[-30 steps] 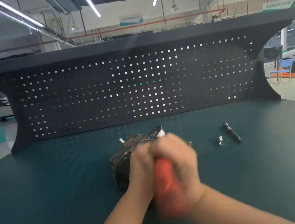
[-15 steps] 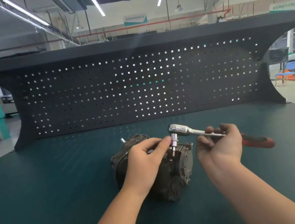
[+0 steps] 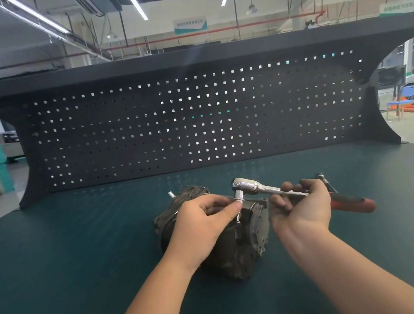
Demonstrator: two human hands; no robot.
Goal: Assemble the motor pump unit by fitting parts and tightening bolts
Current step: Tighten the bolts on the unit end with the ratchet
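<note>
We are at the bolt-tightening step. The motor pump unit (image 3: pixel 232 243) lies on its side on the green counter (image 3: pixel 80 262), just in front of us and near the middle. Our left hand (image 3: pixel 201 227) rests over the top of the housing, and its thumb and forefinger pinch the socket (image 3: pixel 238 197) that hangs from the ratchet wrench (image 3: pixel 267 189), steadying it over a bolt whose head we cannot make out under the fingers. Our right hand (image 3: pixel 300 206) is curled round the wrench's steel shank, short of the red grip (image 3: pixel 352 204), which sticks out to the right.

As we judge it, the socket must next sit squarely on the bolt head; then the right hand swings the handle while the left keeps the socket upright and the housing from rolling.
</note>
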